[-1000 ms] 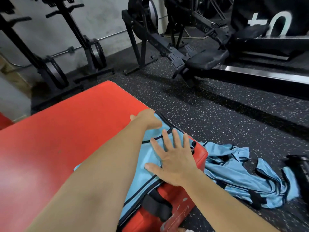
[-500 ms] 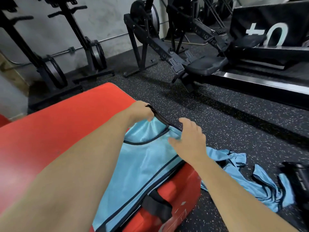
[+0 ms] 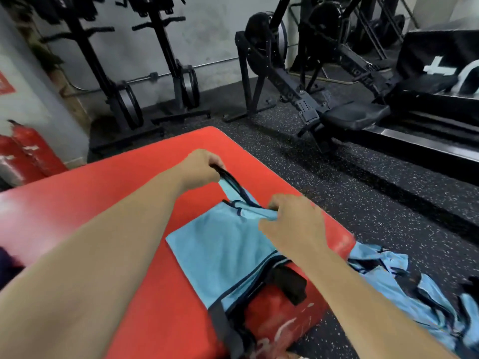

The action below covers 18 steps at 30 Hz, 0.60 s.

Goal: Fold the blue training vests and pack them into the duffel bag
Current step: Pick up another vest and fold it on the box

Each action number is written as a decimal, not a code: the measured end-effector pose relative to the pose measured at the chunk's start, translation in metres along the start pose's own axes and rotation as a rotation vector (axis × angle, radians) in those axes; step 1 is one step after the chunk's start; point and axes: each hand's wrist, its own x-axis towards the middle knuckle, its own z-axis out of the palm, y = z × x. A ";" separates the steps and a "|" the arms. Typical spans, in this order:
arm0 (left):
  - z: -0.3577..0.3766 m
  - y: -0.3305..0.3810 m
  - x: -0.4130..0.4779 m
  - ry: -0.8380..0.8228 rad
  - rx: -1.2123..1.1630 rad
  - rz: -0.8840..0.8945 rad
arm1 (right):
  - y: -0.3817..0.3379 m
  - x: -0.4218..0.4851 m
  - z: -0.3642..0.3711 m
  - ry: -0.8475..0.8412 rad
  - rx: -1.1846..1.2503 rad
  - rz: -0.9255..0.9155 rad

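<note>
A light blue training vest (image 3: 228, 252) with dark trim lies on a red padded counter (image 3: 103, 203), close to the counter's right edge. Its lower body is flat on the surface, and one near corner hangs over the right side. The far end, where the shoulder straps are, is raised off the counter.

Both hands are grasping the vest. The left hand (image 3: 199, 168) is clenched around a dark-edged strap and holds it up at the far end. The right hand (image 3: 293, 218), nearer and further right, pinches the blue fabric of the other shoulder between thumb and curled fingers. Both bare forearms reach in from the near edge of the view.

A black handle (image 3: 290, 281) is set in the right side face of the counter, just below the overhanging corner.

To the right, on the speckled black rubber floor (image 3: 363, 190), a loose pile of more blue vests (image 3: 383, 270) lies crumpled beside the counter.

Further off, black rowing machines (image 3: 285, 81) stand along a grey wall. Red fire extinguishers (image 3: 28, 149) stand at the far left.
</note>
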 end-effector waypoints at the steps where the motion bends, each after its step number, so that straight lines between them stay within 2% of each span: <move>1: -0.002 -0.015 -0.010 0.010 0.050 -0.018 | -0.014 -0.013 0.010 0.074 -0.105 -0.088; 3: 0.003 -0.044 -0.034 0.046 0.170 -0.076 | -0.035 -0.037 0.033 0.096 -0.188 -0.169; 5: 0.016 -0.068 -0.060 0.049 0.263 -0.144 | -0.045 -0.053 0.053 0.018 -0.258 -0.196; 8: 0.039 -0.091 -0.087 0.035 0.194 -0.192 | -0.049 -0.065 0.071 -0.053 -0.302 -0.197; 13: 0.037 -0.094 -0.086 0.238 0.107 -0.181 | -0.063 -0.059 0.061 0.089 -0.279 -0.234; 15: 0.031 -0.095 -0.088 0.289 0.097 -0.168 | -0.074 -0.063 0.060 0.084 -0.257 -0.250; 18: 0.033 -0.107 -0.104 0.187 0.188 -0.170 | -0.075 -0.075 0.075 -0.019 -0.291 -0.276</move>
